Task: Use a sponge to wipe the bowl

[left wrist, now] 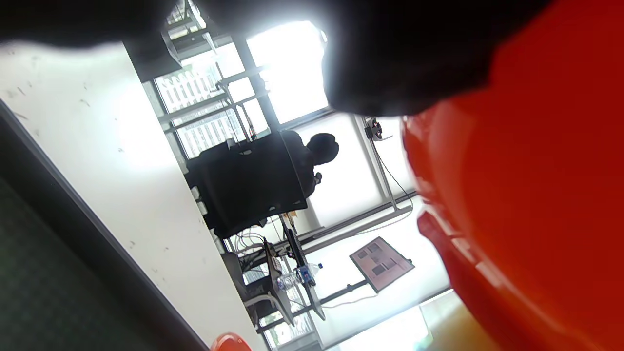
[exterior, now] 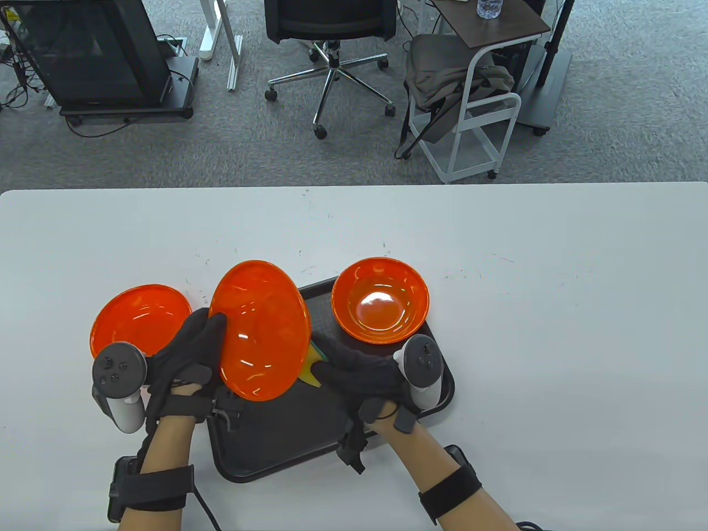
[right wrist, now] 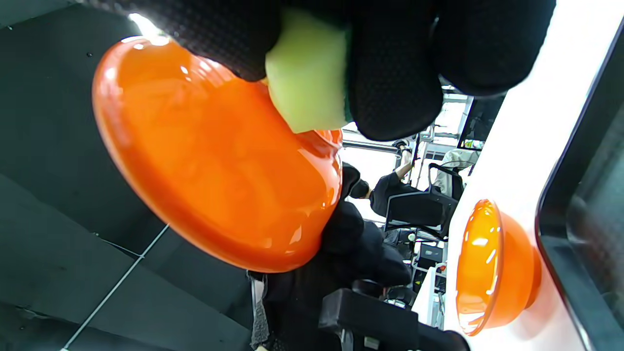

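Note:
My left hand (exterior: 204, 345) grips a translucent orange bowl (exterior: 260, 332) by its left rim and holds it tilted on edge above the black tray (exterior: 287, 442). The bowl fills the right of the left wrist view (left wrist: 526, 195). My right hand (exterior: 345, 365) pinches a yellow-green sponge (exterior: 311, 369) that touches the bowl's lower right rim. In the right wrist view the sponge (right wrist: 307, 73) sits between my gloved fingers (right wrist: 390, 83) and presses on the bowl (right wrist: 214, 161).
A second orange bowl (exterior: 380, 301) stands upright on the tray's far right corner. A third orange bowl (exterior: 135, 318) stands on the white table (exterior: 553, 332) left of the tray, and shows in the right wrist view (right wrist: 492, 268). Chairs and a cart stand beyond the table's far edge.

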A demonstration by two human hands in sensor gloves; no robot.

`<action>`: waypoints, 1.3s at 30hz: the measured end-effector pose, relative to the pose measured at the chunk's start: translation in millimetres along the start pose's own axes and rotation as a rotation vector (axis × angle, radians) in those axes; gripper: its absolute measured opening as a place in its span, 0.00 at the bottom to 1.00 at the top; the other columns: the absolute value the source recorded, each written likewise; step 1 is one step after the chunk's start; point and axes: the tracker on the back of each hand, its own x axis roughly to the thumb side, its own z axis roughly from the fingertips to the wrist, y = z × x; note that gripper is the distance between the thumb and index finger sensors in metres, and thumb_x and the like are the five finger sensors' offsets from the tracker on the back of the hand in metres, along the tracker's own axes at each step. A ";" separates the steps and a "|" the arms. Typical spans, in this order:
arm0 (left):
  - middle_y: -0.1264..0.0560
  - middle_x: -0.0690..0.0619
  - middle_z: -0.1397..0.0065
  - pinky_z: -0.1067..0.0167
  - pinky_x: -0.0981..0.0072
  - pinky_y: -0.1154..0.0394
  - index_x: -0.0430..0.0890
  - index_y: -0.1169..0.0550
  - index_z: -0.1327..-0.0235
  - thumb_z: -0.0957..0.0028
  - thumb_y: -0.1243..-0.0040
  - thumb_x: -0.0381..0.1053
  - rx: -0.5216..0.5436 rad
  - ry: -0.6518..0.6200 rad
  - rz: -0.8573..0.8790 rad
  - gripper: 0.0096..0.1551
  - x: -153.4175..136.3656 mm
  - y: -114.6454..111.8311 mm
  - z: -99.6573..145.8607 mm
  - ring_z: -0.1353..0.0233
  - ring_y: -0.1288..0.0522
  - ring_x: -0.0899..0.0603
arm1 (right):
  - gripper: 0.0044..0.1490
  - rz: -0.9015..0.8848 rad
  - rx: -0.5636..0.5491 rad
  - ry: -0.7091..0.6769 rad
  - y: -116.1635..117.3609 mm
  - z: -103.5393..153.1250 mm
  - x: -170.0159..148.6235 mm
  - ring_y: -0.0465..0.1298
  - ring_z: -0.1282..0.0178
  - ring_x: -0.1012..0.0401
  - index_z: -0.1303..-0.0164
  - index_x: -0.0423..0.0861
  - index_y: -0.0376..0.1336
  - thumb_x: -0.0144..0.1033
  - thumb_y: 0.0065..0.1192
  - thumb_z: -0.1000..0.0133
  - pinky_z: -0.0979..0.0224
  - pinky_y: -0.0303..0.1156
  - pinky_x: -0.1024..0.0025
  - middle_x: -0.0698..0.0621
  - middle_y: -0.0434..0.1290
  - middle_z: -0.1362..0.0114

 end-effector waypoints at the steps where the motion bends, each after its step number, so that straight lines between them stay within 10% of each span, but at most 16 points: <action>1: 0.15 0.60 0.80 0.87 0.67 0.17 0.42 0.19 0.45 0.45 0.37 0.63 0.017 0.013 -0.034 0.29 -1.7 4.9 -0.2 0.90 0.21 0.58 | 0.32 0.007 0.002 0.003 -0.1 0.1 -0.2 0.79 0.43 0.44 0.31 0.35 0.55 0.36 0.61 0.39 0.44 0.73 0.44 0.31 0.72 0.32; 17: 0.15 0.58 0.80 0.86 0.66 0.17 0.41 0.19 0.45 0.45 0.36 0.63 -0.005 0.082 -0.051 0.29 -18.5 31.5 -6.5 0.90 0.21 0.57 | 0.32 0.051 -0.015 -0.005 -1.4 -0.1 2.2 0.80 0.44 0.44 0.31 0.34 0.55 0.37 0.61 0.39 0.45 0.73 0.44 0.31 0.72 0.33; 25: 0.15 0.57 0.80 0.85 0.65 0.17 0.42 0.20 0.43 0.45 0.37 0.62 0.165 0.174 -0.208 0.29 -27.8 63.6 -1.8 0.89 0.21 0.56 | 0.32 0.065 -0.023 -0.009 -4.5 0.1 2.8 0.80 0.44 0.44 0.31 0.35 0.55 0.37 0.61 0.39 0.45 0.73 0.44 0.31 0.72 0.32; 39: 0.16 0.52 0.71 0.78 0.62 0.17 0.41 0.29 0.33 0.43 0.43 0.60 0.470 0.461 0.014 0.33 -81.0 122.7 19.0 0.82 0.20 0.54 | 0.32 0.092 -0.029 -0.028 -9.4 -1.1 6.7 0.80 0.44 0.44 0.31 0.35 0.55 0.37 0.61 0.39 0.45 0.73 0.44 0.31 0.72 0.32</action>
